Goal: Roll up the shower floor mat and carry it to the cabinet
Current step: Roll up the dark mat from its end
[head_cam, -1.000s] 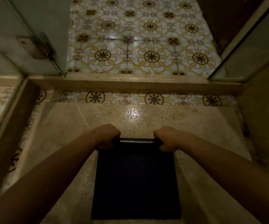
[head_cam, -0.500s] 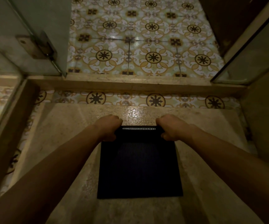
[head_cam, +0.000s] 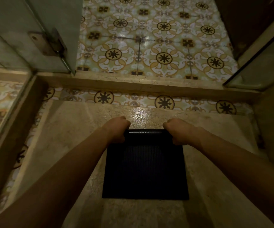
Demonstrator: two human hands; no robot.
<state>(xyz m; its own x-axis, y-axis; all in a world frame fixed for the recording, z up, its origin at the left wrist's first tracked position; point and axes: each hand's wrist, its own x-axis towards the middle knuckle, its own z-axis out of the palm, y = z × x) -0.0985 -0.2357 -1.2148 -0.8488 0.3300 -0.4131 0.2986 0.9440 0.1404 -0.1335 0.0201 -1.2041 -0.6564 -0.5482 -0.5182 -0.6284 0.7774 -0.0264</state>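
The shower floor mat (head_cam: 145, 170) is the reference landmark for all positions below. Its near edge lies flat and square on the pale stone shower floor (head_cam: 63, 145), directly in front of the person and between the 2 forearms. The mat is a dark, ribbed rectangle; its flat portion runs away from the person, so the long axis of the unrolled sheet points toward the doorway, while the axis of the roll lies crosswise, left to right. At the far edge of the mat, a short rolled section (head_cam: 143, 132) has formed. The left hand (head_cam: 116, 130) is clenched over the left end of the roll and the right hand (head_cam: 180, 131) is clenched over the right end, knuckles up. Judged risk 1: uneven drive from the 2 hands skews the roll into a cone, since the grip points sit at the extreme ends. Judged risk 2: the stone beside the mat shows a wet-looking sheen just beyond the roll, so the flat portion may slide instead of feeding into the roll. Judged risk 3: a loose core may spring open when lifted. Beyond the mat stands a raised stone curb (head_cam: 133, 83), a likely trip point during the carry. Past the curb lies patterned tile floor (head_cam: 149, 46); a glass door (head_cam: 54, 30) hangs beyond the mat's far left corner. The cabinet is not in view.
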